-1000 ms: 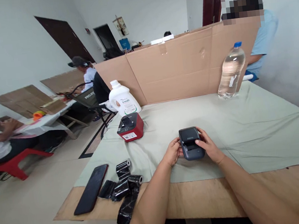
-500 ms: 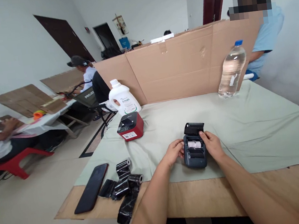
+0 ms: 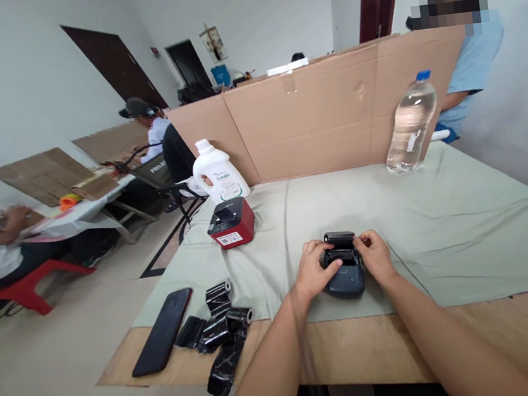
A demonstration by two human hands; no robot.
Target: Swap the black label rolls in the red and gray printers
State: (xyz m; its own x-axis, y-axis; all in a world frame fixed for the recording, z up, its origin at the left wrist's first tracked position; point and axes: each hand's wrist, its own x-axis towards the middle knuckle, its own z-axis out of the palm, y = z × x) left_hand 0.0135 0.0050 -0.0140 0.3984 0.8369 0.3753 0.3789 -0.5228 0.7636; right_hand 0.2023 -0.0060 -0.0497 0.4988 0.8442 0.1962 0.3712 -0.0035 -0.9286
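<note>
A small dark portable printer (image 3: pixel 345 285) sits on the green cloth in front of me, its lid (image 3: pixel 340 238) standing up at the back. Dark parts show in the opening, and no white paper roll can be seen there. My left hand (image 3: pixel 313 269) grips the printer's left side, thumb across the front of the opening and fingertips by the lid. At the lid's right edge, my right hand (image 3: pixel 374 255) pinches with thumb and fingers.
Left of my hands lie several black-wrapped rolls (image 3: pixel 217 330) and a dark flat case (image 3: pixel 162 332). Behind are a red-and-black box (image 3: pixel 243 226), a white jug (image 3: pixel 223 177), a water bottle (image 3: pixel 411 124) and a cardboard screen (image 3: pixel 307 123). Other people sit beyond.
The lid has tilted lower and toward me. My left hand has moved from the printer's side onto its opening, and the white roll seen inside earlier no longer shows.
</note>
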